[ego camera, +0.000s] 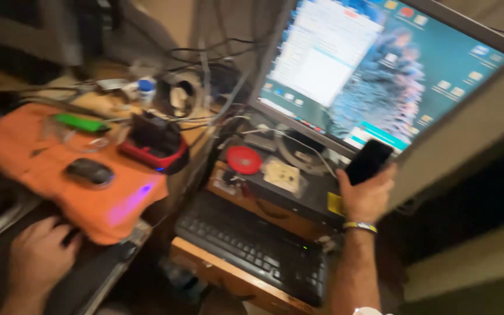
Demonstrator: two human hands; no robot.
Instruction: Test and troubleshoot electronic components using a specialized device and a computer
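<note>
Right hand (367, 198) nearest, arm raised from lower frame, fingers closed round a dark phone (368, 161). Phone held upright just in front of the monitor's (380, 64) lower edge, above a black box (298, 195) that sits under the screen. Yellow band on the wrist.

Left hand (37, 256) low at the left, palm down on a dark surface, fingers curled loosely; whether it grips anything cannot be told through the blur.

Risks, as judged: phone is gripped by its lower part only, so a slip would drop it onto the box or the keyboard (252, 248) below. Phone top is close to the screen; a forward nudge could knock the glass. Loose cables (217, 116) run behind and beside the hand and could snag a finger or the phone.

Around: keyboard on a pull-out wooden tray beneath the box. Red disc (244, 160) and a pale card on the box top. Left of that, an orange cloth (42, 169) over the bench, carrying a mouse (90, 171), a green object (80, 123) and a red-and-black dock (156, 143). Cables crowd the gap between dock and monitor.
</note>
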